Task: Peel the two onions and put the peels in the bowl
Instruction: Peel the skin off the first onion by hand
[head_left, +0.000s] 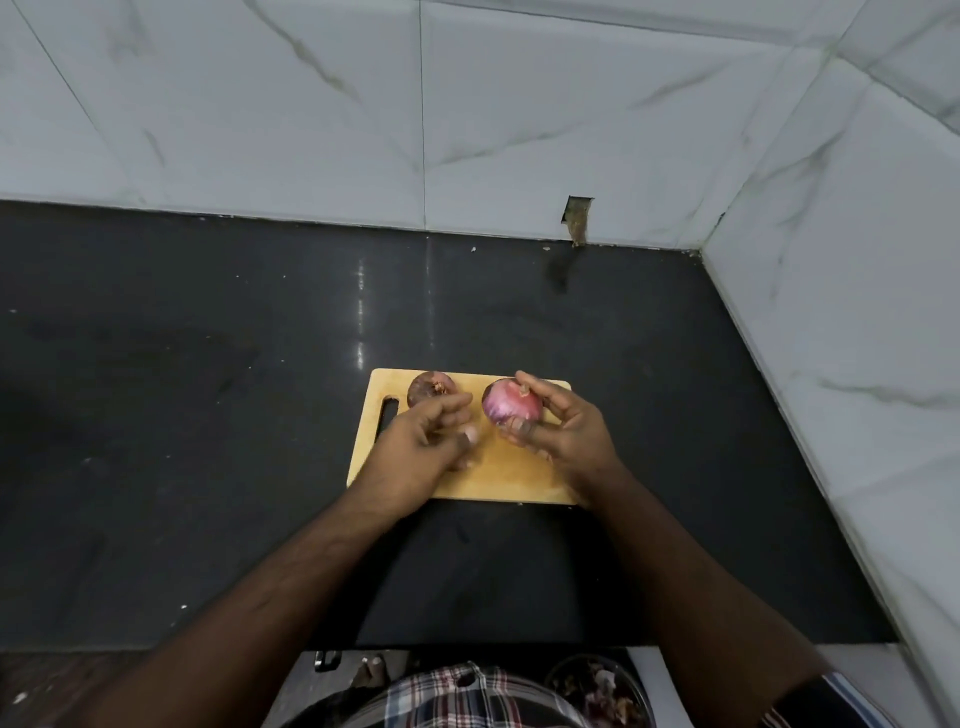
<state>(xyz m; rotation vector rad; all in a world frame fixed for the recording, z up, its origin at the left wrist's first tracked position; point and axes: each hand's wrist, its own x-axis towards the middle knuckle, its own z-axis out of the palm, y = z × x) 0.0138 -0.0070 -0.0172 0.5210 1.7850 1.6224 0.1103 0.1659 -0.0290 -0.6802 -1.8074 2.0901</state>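
Wooden cutting board (498, 478) lies on the black tabletop (208, 415), toward its right edge near the tiled wall. The right hand (566, 431) has its grip curled round a pink-purple onion (511, 406) that looks largely stripped of its papery skin, held over the board's far right corner. The left hand (431, 436) sits just beside it with fingers bent; a pale scrap shows at the fingertips, but whether that grip is pinching a peel or simply clenched I cannot tell. A second onion (432, 391), brown and seemingly unpeeled, rests on the board's far left corner, partly behind the left hand's fingers.

The bowl (602, 691) (glass, by the look of it) is at the near edge of the view, below the tabletop's front edge, with dark peel scraps inside.

Risks from here, as I judge them: any peel in the left hand must travel well back to the bowl, so a light scrap could flutter onto the tabletop or floor. The bared onion is smooth and may slip from a loose grip. The brown onion sits close to the board's edge and a nudge could roll it off.
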